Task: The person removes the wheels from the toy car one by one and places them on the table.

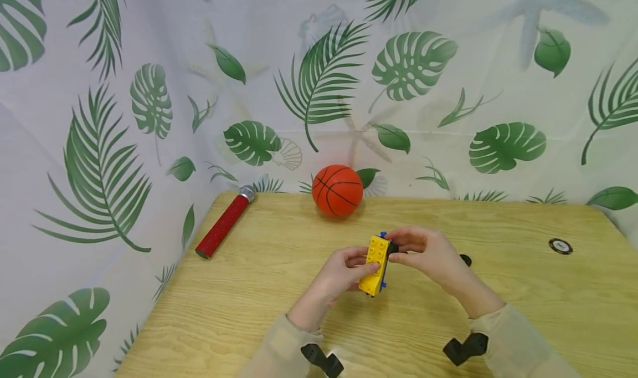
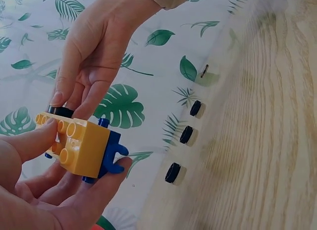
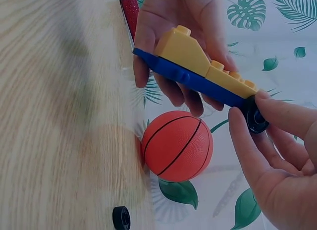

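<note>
A toy car (image 1: 371, 282) with a studded yellow brick body on a blue base is held above the table. My left hand (image 1: 341, 272) grips it by the sides, thumb on the yellow brick. My right hand (image 1: 438, 256) pinches a black wheel (image 3: 256, 116) between thumb and fingers at one end of the blue base. The wheel touches the base's side; whether it is fixed on the peg I cannot tell. Bare blue pegs (image 2: 103, 122) stick out elsewhere, and a blue hook (image 2: 118, 158) shows at the other end.
Three loose black wheels, one nearest the left wrist camera (image 2: 172, 173), stand on the wooden table (image 1: 224, 311). An orange basketball (image 1: 337, 191) sits at the back edge. A red microphone (image 1: 224, 225) lies at left, a round chip (image 1: 560, 246) at right. Leaf-printed cloth hangs behind.
</note>
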`<state>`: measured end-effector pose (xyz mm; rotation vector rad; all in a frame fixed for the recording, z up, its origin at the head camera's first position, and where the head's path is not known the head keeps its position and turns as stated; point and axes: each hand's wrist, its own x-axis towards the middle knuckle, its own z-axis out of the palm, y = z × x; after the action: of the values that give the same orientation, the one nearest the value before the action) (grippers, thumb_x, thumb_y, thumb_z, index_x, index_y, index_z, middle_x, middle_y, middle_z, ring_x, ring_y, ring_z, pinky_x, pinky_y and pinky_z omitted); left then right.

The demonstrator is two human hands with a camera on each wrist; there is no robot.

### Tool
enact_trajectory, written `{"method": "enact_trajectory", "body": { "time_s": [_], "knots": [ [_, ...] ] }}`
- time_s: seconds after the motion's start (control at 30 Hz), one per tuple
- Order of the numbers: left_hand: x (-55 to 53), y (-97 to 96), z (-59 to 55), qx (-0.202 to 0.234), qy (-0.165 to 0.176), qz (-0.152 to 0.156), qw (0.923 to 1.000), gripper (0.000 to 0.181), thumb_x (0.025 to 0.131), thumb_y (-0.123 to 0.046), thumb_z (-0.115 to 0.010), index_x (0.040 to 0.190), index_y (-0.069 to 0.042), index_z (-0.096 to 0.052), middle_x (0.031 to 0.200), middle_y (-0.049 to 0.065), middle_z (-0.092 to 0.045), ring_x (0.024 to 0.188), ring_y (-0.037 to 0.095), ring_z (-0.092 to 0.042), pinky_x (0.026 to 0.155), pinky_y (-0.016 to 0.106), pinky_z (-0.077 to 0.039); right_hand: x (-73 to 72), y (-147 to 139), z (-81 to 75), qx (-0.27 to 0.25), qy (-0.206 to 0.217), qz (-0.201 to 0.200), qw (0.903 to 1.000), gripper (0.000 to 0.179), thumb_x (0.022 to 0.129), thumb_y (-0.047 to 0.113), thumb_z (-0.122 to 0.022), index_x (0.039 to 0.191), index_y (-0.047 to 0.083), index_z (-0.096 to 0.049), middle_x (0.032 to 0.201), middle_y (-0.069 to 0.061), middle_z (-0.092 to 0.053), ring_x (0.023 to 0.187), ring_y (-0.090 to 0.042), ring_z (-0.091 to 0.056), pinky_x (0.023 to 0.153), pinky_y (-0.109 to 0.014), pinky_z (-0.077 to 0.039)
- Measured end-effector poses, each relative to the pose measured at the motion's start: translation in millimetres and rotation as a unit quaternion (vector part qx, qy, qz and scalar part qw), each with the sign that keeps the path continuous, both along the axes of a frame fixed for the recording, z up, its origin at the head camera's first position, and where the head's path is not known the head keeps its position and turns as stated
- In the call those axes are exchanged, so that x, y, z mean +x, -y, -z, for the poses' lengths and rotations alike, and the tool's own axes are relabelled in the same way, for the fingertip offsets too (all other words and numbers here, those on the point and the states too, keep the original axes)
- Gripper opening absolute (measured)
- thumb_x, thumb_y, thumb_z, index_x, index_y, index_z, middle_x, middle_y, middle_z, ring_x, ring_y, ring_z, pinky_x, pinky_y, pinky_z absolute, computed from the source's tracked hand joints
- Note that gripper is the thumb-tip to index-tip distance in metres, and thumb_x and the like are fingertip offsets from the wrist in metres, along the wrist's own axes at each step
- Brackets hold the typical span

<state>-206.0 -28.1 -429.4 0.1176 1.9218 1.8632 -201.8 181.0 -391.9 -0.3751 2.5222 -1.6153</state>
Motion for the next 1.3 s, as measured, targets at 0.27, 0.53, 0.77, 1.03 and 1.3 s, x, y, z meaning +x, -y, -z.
{"method": "enact_trajectory", "body": {
  "time_s": [0.27, 0.53, 0.77, 1.03, 1.3],
  "knots": [
    [0.4, -1.8, 1.3, 0.003, 0.002, 0.001, 1.0000, 0.037, 0.094, -0.018, -0.069, 0.128, -0.006, -0.062, 0.110, 0.010, -0.071, 0.088, 0.018, -0.069, 0.073, 0.034, -0.061, -0.3, -1.2, 3.4, -0.005, 0.004, 0.004, 1.0000, 0.038, 0.088, 0.017, -0.076, 0.121, 0.002, -0.065, 0.119, -0.017, -0.068, 0.094, -0.010, -0.067, 0.081, -0.021, -0.056],
    [0.4, -1.3, 3.7, -0.007, 0.000, -0.009, 0.9999, 0.042, 0.094, -0.022, -0.070, 0.132, -0.007, -0.062, 0.111, 0.008, -0.070, 0.088, 0.017, -0.068, 0.071, 0.031, -0.061, -0.8, 0.3, 5.9, -0.014, -0.001, 0.000, 0.9999, 0.036, 0.087, 0.014, -0.076, 0.119, 0.001, -0.066, 0.117, -0.018, -0.068, 0.092, -0.008, -0.067, 0.080, -0.021, -0.057],
    [0.0, -3.0, 3.7, -0.004, -0.003, -0.010, 0.9999, 0.039, 0.093, -0.020, -0.071, 0.128, -0.005, -0.063, 0.109, 0.009, -0.071, 0.086, 0.016, -0.068, 0.071, 0.030, -0.060, 1.2, 1.1, 3.9, 0.001, -0.007, 0.022, 0.9997, 0.033, 0.086, 0.013, -0.077, 0.115, 0.003, -0.067, 0.113, -0.016, -0.070, 0.092, -0.009, -0.067, 0.080, -0.021, -0.057],
    [-0.9, -5.4, 5.0, -0.003, -0.005, -0.014, 0.9999, 0.040, 0.093, -0.019, -0.071, 0.129, -0.006, -0.063, 0.108, 0.007, -0.071, 0.084, 0.013, -0.067, 0.069, 0.026, -0.059, 2.4, 1.9, 1.0, -0.008, 0.006, 0.049, 0.9987, 0.036, 0.084, 0.015, -0.079, 0.114, 0.000, -0.067, 0.109, -0.014, -0.072, 0.090, -0.007, -0.068, 0.079, -0.020, -0.057],
    [1.7, -8.9, 4.5, 0.007, -0.007, -0.017, 0.9998, 0.038, 0.093, -0.017, -0.071, 0.128, -0.004, -0.064, 0.105, 0.007, -0.072, 0.080, 0.010, -0.066, 0.065, 0.024, -0.058, 4.1, 0.6, -1.5, -0.024, 0.021, 0.056, 0.9979, 0.037, 0.084, 0.013, -0.080, 0.113, -0.003, -0.065, 0.105, -0.013, -0.072, 0.087, -0.004, -0.067, 0.077, -0.020, -0.057]
  ]
}}
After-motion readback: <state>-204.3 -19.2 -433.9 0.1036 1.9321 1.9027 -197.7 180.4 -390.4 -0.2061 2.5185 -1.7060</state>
